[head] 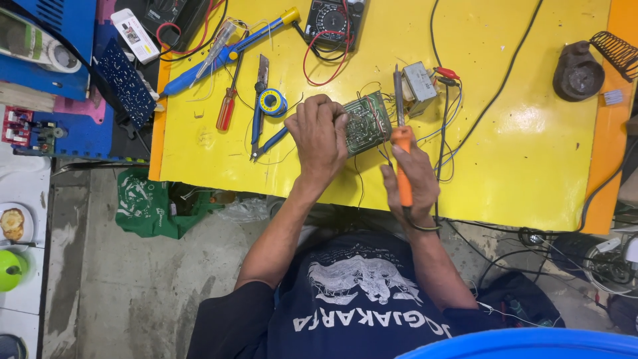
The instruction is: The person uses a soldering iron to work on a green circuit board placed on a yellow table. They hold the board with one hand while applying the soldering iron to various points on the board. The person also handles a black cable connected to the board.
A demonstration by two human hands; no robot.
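My left hand [320, 136] grips the near left edge of a green circuit board [366, 123] tilted up on the yellow table [518, 153]. My right hand [411, 179] holds an orange-handled soldering iron [401, 163]; its metal tip points up beside the board's right edge. A small grey transformer [420, 81] with red clip leads sits just beyond the board, joined to it by thin wires.
Blue-handled pliers [260, 126], a solder spool [272, 102], a red screwdriver [227, 110], a blue desoldering pump [219, 56] and a multimeter [330, 21] lie at the left and back. A round brown stand [577, 72] sits at far right. Cables hang off the table's near edge.
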